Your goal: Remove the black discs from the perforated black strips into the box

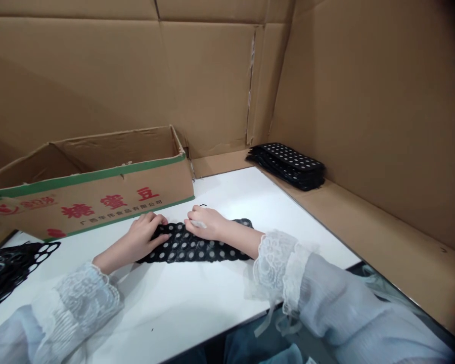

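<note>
Black perforated sheet point(189, 251) lies on the white tabletop point(167, 308), near the green-edged carton point(98, 199). The left hand point(146, 233) rests on its left end, whether pinching I cannot tell; the right hand point(208, 223), over its far edge, curls around a pale slim piece point(198, 224). The sheet could skew should the left hand ease off, and its thin webs might tear under a hard tug

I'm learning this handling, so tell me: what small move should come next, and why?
Perhaps the right hand should smooth along the far edge of the black dotted strip toward its right end: the left hand touches the left end and could steady it, while the far right corner lies free of both hands.
</note>
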A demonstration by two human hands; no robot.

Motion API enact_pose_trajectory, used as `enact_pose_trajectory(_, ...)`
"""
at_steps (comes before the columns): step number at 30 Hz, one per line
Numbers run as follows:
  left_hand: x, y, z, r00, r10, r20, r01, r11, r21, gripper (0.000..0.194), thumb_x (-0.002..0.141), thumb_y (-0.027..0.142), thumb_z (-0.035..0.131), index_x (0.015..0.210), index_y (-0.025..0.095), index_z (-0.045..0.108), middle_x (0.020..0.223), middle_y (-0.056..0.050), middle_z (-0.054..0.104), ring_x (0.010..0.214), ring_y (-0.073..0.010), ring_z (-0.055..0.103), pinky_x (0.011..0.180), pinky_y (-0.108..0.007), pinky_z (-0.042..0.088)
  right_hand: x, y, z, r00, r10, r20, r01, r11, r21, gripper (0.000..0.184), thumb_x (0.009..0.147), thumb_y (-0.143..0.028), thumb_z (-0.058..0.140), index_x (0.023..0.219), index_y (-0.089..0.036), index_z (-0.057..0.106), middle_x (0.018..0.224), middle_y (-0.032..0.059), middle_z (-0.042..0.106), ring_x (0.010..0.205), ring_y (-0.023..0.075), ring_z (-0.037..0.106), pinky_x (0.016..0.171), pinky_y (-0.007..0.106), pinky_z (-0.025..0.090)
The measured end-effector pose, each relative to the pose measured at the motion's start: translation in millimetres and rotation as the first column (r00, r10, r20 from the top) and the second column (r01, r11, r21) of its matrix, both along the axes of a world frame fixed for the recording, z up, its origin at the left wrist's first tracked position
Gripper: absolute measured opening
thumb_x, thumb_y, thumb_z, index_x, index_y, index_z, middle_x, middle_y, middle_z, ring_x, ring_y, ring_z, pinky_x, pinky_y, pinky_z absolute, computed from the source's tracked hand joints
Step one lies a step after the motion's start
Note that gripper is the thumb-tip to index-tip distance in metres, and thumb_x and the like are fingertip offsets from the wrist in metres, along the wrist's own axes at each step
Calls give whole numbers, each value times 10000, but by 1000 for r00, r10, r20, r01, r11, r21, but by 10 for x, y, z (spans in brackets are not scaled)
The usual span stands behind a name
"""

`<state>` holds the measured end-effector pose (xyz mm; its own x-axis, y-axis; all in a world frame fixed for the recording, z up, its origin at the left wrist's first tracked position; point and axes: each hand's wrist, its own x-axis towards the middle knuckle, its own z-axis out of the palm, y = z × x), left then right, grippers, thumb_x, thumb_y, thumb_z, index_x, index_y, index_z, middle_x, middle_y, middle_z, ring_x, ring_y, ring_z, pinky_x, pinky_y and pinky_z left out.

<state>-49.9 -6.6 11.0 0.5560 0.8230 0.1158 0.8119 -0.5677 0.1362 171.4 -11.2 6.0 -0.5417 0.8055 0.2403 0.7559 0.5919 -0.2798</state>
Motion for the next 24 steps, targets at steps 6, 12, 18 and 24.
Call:
enact_pose_trajectory(6,292,22,43,998,32,52,-25,990,-136,238,862,340,272,847,192,457,810,-52,560,790,-216,518,736,-348,385,236,120,127,985,41,167,-53,996,71,328,883,-315,277,912,-120,538,782,120,631,735,196,582,659,290,370)
enact_pose_trajectory(12,496,-42,-53,955,83,285,-32,983,-179,186,849,267,264,822,188,431,830,-48,534,813,-203,498,762,-339,375,332,230,173,989,-33,-146,28,999,-31,347,864,-334,279,730,-143,536,738,61,593,698,143,531,654,253,346)
enact_pose_trajectory(18,449,-47,-37,872,149,466,24,939,-344,161,801,215,277,798,198,437,788,13,521,792,-160,490,764,-291,361,144,148,92,857,-12,-515,-211,904,-372,340,825,-362,304,589,-163,448,615,-20,478,621,101,469,629,225,346)
enact_pose_trajectory(24,476,-77,54,860,194,473,27,907,-421,158,757,195,284,783,197,440,778,21,513,811,-166,486,782,-285,353,104,87,15,849,-40,-528,-208,892,-402,275,783,-296,347,613,-155,511,591,-21,481,625,107,469,620,227,338)
